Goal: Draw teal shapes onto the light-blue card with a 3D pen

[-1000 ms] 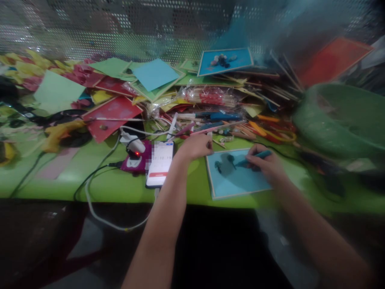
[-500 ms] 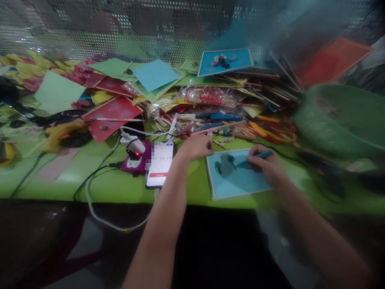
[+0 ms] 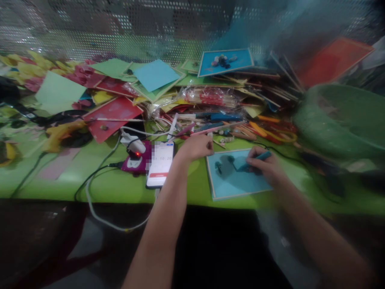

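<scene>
A light blue framed card lies flat on the green tabletop in front of me. On it are two dark green plant-like shapes, and a thin dark line shows near the pen's tip. My right hand pinches a teal marker pen, tilted, with its tip at the card's surface. Close to the card's upper left corner rests my left hand, its fingers curled inward. Whatever those fingers hold, if anything, is hidden.
Left of my forearm lie a lit phone and a purple power strip with cables. Behind are pens, sticks, a red card and a blue card with pebbles. A green basin stands at right.
My right hand has shifted the marker pen slightly downward, and its tip sits a little lower on the card. The left hand stays in place.
</scene>
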A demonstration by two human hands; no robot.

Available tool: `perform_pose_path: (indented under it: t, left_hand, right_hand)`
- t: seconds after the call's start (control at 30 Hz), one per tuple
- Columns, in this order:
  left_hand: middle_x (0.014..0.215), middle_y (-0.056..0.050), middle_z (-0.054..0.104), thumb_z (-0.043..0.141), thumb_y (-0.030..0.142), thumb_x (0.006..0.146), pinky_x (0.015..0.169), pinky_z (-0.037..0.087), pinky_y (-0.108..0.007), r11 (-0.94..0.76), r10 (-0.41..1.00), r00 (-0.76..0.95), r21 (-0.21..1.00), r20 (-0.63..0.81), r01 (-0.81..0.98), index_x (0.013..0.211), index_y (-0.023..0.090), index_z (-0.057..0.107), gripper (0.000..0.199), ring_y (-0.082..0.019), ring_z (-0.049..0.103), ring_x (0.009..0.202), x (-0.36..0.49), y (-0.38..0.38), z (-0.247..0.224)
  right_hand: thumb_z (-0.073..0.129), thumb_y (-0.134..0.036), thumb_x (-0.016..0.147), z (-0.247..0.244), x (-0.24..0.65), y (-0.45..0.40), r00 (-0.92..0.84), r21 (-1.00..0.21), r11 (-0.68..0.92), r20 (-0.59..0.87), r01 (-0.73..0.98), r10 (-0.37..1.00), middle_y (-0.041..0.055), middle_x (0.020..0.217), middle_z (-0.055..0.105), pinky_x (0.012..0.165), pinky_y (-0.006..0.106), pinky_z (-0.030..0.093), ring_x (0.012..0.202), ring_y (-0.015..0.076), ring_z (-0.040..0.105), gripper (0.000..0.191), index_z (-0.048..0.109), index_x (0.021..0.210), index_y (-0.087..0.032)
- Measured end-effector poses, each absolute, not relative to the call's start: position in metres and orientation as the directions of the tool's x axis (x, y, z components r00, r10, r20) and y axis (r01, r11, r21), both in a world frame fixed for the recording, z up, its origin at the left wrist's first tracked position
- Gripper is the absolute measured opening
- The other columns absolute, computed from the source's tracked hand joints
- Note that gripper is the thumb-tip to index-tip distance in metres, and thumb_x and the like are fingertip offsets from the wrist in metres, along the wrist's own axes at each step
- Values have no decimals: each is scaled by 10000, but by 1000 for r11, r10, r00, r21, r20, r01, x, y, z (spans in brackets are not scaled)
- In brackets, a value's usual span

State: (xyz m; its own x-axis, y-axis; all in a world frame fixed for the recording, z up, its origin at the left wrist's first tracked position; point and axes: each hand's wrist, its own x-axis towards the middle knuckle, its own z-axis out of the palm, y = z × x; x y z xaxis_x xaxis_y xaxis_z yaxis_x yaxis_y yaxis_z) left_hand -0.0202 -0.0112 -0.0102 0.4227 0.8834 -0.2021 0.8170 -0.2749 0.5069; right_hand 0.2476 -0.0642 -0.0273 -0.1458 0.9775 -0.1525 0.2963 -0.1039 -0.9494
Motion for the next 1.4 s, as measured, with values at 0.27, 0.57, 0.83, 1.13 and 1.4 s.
perform_pose_path:
  t: [0.27,0.57,0.83,1.13,1.4]
  left_hand:
    - [979,-27,789,720,260,819,693,463,-287,-270,884,422,518,-201,812,889,195,750,99,-208,708,905,-20,-11,-11]
    - [985,-33,790,725,253,817,703,468,-289,-265,885,417,512,-208,817,895,194,756,103,-212,709,918,-20,-11,-9]
    - [973,-30,790,719,263,808,724,487,-287,-274,885,423,516,-195,811,883,198,753,105,-209,709,913,-20,-11,-12]
    - [979,-25,791,719,264,819,727,487,-287,-270,884,420,513,-203,815,891,202,756,101,-209,711,920,-20,-11,-10]
    - [994,-27,790,721,249,815,713,481,-282,-267,886,415,506,-206,820,893,199,752,98,-210,713,922,-20,-12,-8]
  right_hand:
    - [797,-444,696,-26,247,-65,-139,-950,-114,-160,292,977,-21,519,587,443,221,322,477,116,521,303,589,706,-224]
    - [809,-472,703,-29,248,-63,-146,-953,-104,-151,286,978,-23,520,585,443,223,319,477,117,521,329,592,723,-225]
    - [781,-439,737,-32,251,-63,-125,-947,-82,-126,309,984,-27,535,586,454,224,333,496,119,529,291,581,736,-228]
    - [784,-436,718,-30,250,-63,-129,-951,-79,-122,298,984,-30,527,575,454,227,324,486,114,518,292,585,725,-222]
    - [779,-427,741,-31,251,-64,-142,-953,-71,-117,294,983,-31,527,581,452,221,328,487,111,512,280,587,732,-224]
